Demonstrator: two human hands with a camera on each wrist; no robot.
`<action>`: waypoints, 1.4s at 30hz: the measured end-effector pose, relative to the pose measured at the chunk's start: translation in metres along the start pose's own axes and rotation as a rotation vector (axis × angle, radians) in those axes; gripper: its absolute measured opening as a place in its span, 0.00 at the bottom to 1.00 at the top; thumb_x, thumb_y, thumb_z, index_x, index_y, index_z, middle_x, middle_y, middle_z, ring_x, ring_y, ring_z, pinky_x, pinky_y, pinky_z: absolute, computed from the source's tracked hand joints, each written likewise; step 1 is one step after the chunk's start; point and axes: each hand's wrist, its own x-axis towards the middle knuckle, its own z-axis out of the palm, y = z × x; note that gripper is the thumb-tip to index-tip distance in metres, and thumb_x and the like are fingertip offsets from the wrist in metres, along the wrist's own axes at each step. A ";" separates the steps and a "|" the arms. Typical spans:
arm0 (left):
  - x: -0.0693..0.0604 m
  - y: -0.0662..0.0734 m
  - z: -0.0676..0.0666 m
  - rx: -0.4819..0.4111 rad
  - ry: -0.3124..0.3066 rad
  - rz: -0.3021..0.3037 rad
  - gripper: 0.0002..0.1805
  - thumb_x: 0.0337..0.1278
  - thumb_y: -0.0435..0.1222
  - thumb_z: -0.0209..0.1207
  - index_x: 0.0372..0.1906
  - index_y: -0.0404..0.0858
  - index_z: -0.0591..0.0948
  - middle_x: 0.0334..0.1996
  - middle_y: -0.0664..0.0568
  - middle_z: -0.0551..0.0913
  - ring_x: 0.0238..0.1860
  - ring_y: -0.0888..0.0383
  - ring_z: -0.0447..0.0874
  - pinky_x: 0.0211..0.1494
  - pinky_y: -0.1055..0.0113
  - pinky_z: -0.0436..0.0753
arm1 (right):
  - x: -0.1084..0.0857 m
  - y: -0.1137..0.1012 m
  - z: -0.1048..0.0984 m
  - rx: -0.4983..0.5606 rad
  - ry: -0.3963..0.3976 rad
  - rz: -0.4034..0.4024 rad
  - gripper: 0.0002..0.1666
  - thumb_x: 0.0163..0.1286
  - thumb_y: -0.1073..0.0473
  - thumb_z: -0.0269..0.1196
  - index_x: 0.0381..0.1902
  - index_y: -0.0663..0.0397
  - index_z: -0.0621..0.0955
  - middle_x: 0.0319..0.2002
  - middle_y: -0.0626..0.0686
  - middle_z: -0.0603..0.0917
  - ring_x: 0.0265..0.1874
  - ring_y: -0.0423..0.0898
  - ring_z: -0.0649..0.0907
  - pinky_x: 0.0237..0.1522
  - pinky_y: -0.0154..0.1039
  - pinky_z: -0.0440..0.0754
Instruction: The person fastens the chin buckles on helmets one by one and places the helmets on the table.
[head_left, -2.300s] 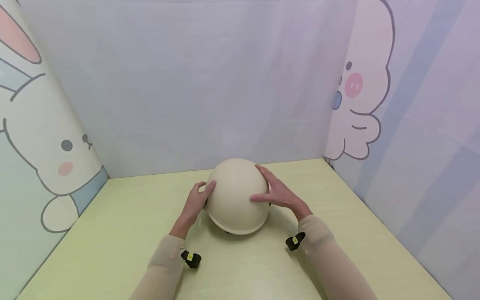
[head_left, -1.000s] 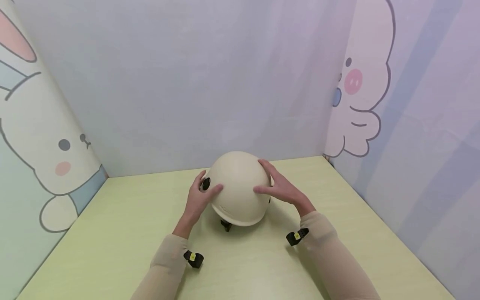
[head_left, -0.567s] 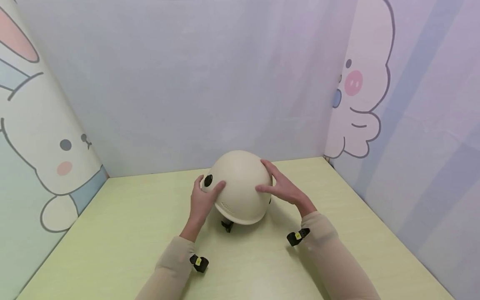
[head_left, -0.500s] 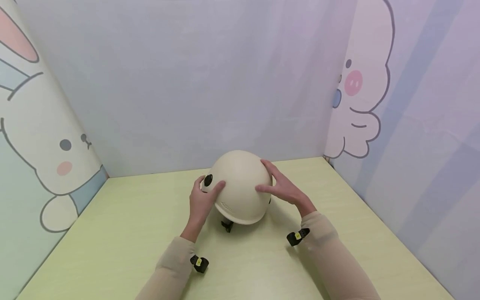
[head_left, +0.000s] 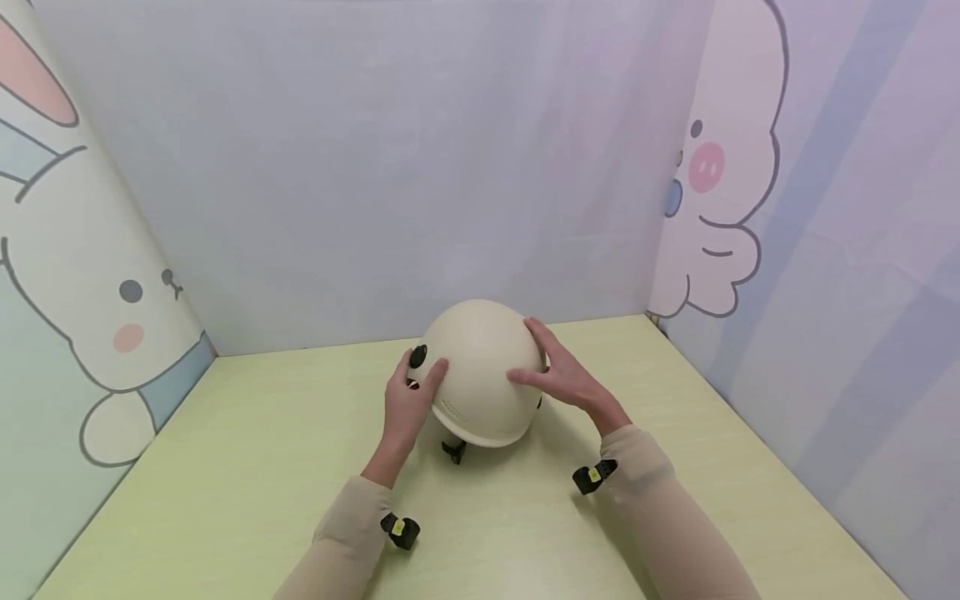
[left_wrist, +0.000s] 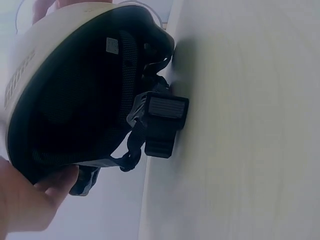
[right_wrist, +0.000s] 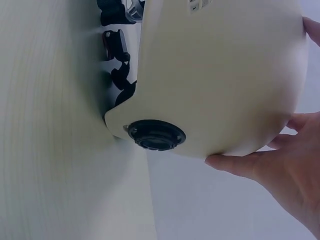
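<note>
The inside of the helmet [head_left: 483,367] is too dark to make out well, and the right wrist view cuts off its top edge. The outside is smooth, cream and domed; a ribbed black buckle [left_wrist: 162,125] hangs below on a strap [left_wrist: 134,145]. The helmet rests tilted on the pale surface [head_left: 262,467]. The left grip [head_left: 405,404] holds its rim; the right grip [head_left: 566,379], thumb and fingers spread, clasps the dome opposite.

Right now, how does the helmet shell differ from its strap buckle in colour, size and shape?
The helmet shell is cream; the strap buckle is black. The shell is large, the buckle small. The shell is domed; the buckle blocky. Both belong to one helmet.
</note>
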 end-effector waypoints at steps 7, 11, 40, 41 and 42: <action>0.001 0.006 0.000 -0.049 -0.221 -0.044 0.61 0.61 0.53 0.65 0.80 0.48 0.30 0.77 0.40 0.52 0.72 0.43 0.61 0.72 0.47 0.61 | 0.000 -0.002 -0.004 -0.033 0.013 -0.005 0.60 0.63 0.38 0.68 0.81 0.44 0.48 0.80 0.51 0.46 0.77 0.56 0.51 0.68 0.65 0.59; 0.002 0.005 0.000 -0.062 -0.250 -0.039 0.69 0.52 0.50 0.73 0.79 0.55 0.28 0.78 0.44 0.50 0.70 0.44 0.63 0.70 0.46 0.65 | -0.001 -0.003 -0.006 -0.030 0.013 0.001 0.60 0.63 0.37 0.68 0.81 0.46 0.48 0.80 0.52 0.47 0.77 0.56 0.52 0.68 0.66 0.58; 0.001 -0.007 0.005 -0.186 -0.288 0.080 0.61 0.62 0.39 0.67 0.79 0.59 0.30 0.79 0.49 0.45 0.65 0.42 0.74 0.54 0.57 0.82 | 0.003 0.003 -0.001 -0.023 0.046 -0.023 0.58 0.62 0.35 0.68 0.80 0.35 0.49 0.77 0.50 0.54 0.69 0.57 0.67 0.61 0.63 0.71; 0.001 -0.007 0.005 -0.188 -0.297 0.072 0.62 0.61 0.40 0.68 0.79 0.61 0.30 0.79 0.49 0.46 0.65 0.42 0.73 0.54 0.57 0.82 | 0.003 0.002 -0.001 -0.020 0.046 -0.020 0.58 0.62 0.35 0.68 0.80 0.35 0.49 0.77 0.50 0.55 0.69 0.57 0.67 0.61 0.63 0.71; 0.001 -0.008 0.005 -0.189 -0.306 0.066 0.63 0.60 0.40 0.69 0.78 0.63 0.29 0.78 0.49 0.47 0.65 0.42 0.72 0.55 0.57 0.82 | 0.003 0.002 -0.002 -0.019 0.045 -0.017 0.58 0.62 0.34 0.68 0.80 0.36 0.49 0.77 0.50 0.54 0.69 0.57 0.66 0.62 0.63 0.70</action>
